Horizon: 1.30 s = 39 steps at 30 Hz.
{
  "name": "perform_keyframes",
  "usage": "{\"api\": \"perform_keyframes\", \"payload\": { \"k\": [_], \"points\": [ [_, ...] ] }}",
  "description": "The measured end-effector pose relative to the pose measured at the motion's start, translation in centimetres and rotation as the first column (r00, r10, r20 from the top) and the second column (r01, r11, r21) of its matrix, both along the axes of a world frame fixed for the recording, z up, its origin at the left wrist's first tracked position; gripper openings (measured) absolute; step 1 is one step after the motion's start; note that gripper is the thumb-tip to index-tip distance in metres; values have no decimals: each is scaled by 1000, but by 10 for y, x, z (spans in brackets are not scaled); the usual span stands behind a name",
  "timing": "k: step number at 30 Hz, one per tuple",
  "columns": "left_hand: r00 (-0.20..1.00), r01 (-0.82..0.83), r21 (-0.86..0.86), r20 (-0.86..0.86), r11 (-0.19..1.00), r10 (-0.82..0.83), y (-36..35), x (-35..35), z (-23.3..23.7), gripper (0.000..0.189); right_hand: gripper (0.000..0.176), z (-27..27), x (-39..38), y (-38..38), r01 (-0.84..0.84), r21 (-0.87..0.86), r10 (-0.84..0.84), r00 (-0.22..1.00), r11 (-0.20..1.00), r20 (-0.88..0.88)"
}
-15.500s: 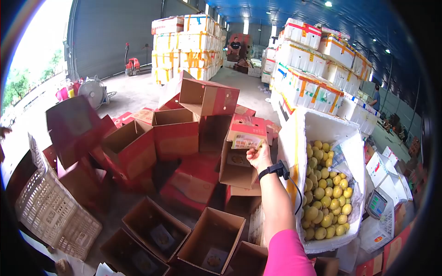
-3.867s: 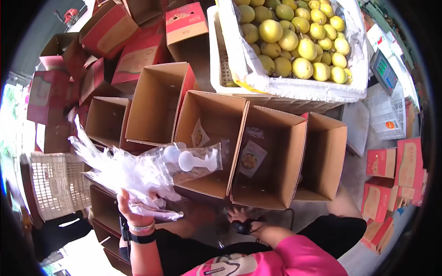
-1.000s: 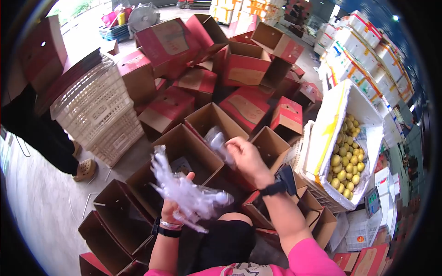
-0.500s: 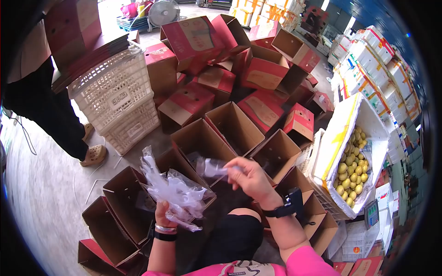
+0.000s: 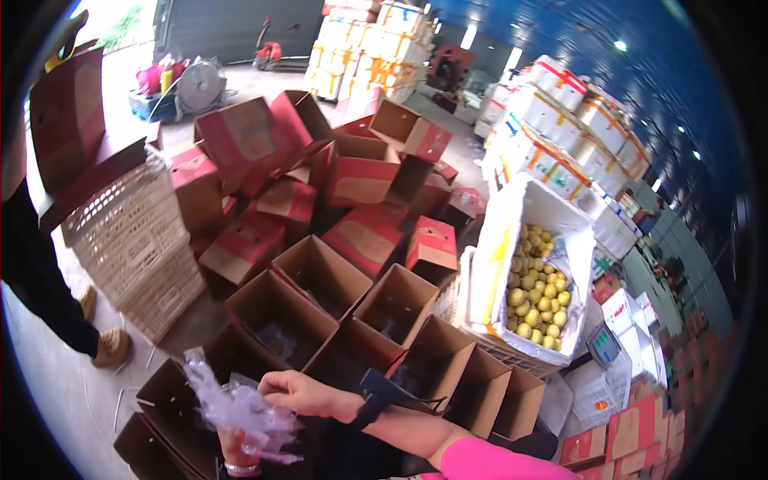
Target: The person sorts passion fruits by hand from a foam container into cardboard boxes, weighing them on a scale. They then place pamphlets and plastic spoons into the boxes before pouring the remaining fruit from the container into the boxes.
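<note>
My left hand (image 5: 236,450) is closed around a bunch of clear plastic bags (image 5: 248,416), which fan out above the fist. My right hand (image 5: 294,394) is at the right side of this bunch, thumb and fingers pinched together on a bag; its exact grip is partly hidden. Around and below both hands stand open cardboard boxes (image 5: 336,360) with brown insides. Some clear plastic (image 5: 280,342) lies inside the box just beyond my right hand.
Red cartons (image 5: 364,240) lie piled up ahead. To the right, a white foam box (image 5: 488,296) holds yellow-green fruit (image 5: 538,296) beside a scale (image 5: 604,346). Stacked white crates (image 5: 136,248) and a standing person (image 5: 40,272) are at the left. Foam boxes (image 5: 552,128) rise behind.
My right hand has come back from over a box to the bunch in my left hand. The bag it held out is no longer stretched from it. The view has swung right and up.
</note>
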State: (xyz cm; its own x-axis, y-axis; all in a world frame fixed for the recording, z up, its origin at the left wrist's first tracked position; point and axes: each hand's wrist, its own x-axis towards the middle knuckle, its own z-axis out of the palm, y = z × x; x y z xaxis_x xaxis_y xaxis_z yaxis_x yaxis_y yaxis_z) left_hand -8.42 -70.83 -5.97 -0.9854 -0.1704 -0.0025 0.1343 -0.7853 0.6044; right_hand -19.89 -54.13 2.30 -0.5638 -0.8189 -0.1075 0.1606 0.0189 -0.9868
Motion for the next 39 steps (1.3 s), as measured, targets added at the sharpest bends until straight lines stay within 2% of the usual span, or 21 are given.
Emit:
{"api": "perform_keyframes", "payload": {
  "k": [3, 5, 8, 10, 11, 12, 13, 14, 15, 16, 17, 21, 23, 24, 26, 30, 32, 34, 35, 37, 39],
  "points": [
    [999, -41, 14, -20, 999, 41, 6, 6, 19, 82, 11, 7, 4, 4, 21, -28, -21, 1000, 999, 4],
    [992, 130, 134, -25, 982, -127, 6, 3, 6, 79, 9, 22, 7, 8, 21, -28, -18, 996, 999, 85],
    [965, 247, 285, 15, 926, -262, -22, 32, -22, 75, 9, 32, 8, 9, 240, -33, -241, 969, 970, -43],
    [992, 127, 193, -18, 973, -126, -20, 37, -13, 75, 7, 18, 0, 3, 350, -116, -351, 936, 929, 14],
    [1000, 7, 143, 14, 990, -9, -19, 41, -9, 75, 13, -2, -11, 2, 372, -43, -369, 891, 927, -265],
    [994, -106, 86, 33, 991, 103, -18, 45, -1, 75, 25, -18, -19, 4, 492, 148, -251, 653, 858, -714],
    [989, -145, 48, 36, 988, 143, -16, 47, 12, 76, 37, -12, -9, 3, 584, 74, -235, 435, 808, -869],
    [985, -174, 10, 23, 985, 174, -15, 46, 24, 77, 38, -1, 2, -1, 483, 179, -234, 675, 857, -700],
    [988, -154, 34, 30, 988, 153, -17, 48, 32, 80, 38, -1, 11, -6, 284, 153, -211, 903, 946, -375],
    [992, -124, 64, 39, 990, 122, -17, 51, 38, 83, 38, 0, 22, -10, 103, 67, -104, 995, 992, 1],
    [993, -106, 65, 55, 992, 103, -16, 52, 42, 82, 37, 16, 33, -14, -46, 38, 38, 982, 998, 184],
    [993, -94, 57, 70, 994, 90, -15, 65, 38, 77, 22, -2, 57, -30, -136, -14, 134, 950, 991, 280],
    [988, -132, 66, 90, 989, 126, -14, 73, 43, 76, 11, -4, 61, -31, -44, 80, 33, 991, 996, 130],
    [987, -142, 62, 88, 988, 136, -16, 77, 43, 76, 11, -3, 62, -33, -53, 76, 43, 991, 996, 129],
    [975, -202, 74, 109, 977, 194, -19, 90, 44, 74, 7, 7, 65, -40, 148, -6, -147, 985, 989, -88],
    [951, -295, 85, 126, 952, 284, -35, 126, 38, 77, 4, 25, 56, -69, 302, -121, -294, 952, 946, 84],
    [941, -319, 28, 127, 947, 314, -42, 145, 41, 76, 17, 8, 51, -93, 167, -44, -171, 977, 985, -130],
    [933, -331, 13, 154, 943, 325, -48, 161, 46, 71, 30, 4, 67, -109, 269, 9, -231, 845, 963, -482],
    [927, -315, -87, 185, 945, 326, -51, 167, 48, 68, 34, 8, 73, -113, 100, 21, -91, 957, 995, -274],
    [905, -270, -263, 259, 926, 338, -51, 181, 48, 64, 35, 37, 96, -116, -160, -83, 172, 972, 984, 163],
    [894, -263, -249, 301, 932, 332, -49, 192, 45, 65, 25, 21, 108, -120, -264, -104, 271, 961, 959, 63]
  ]
}}
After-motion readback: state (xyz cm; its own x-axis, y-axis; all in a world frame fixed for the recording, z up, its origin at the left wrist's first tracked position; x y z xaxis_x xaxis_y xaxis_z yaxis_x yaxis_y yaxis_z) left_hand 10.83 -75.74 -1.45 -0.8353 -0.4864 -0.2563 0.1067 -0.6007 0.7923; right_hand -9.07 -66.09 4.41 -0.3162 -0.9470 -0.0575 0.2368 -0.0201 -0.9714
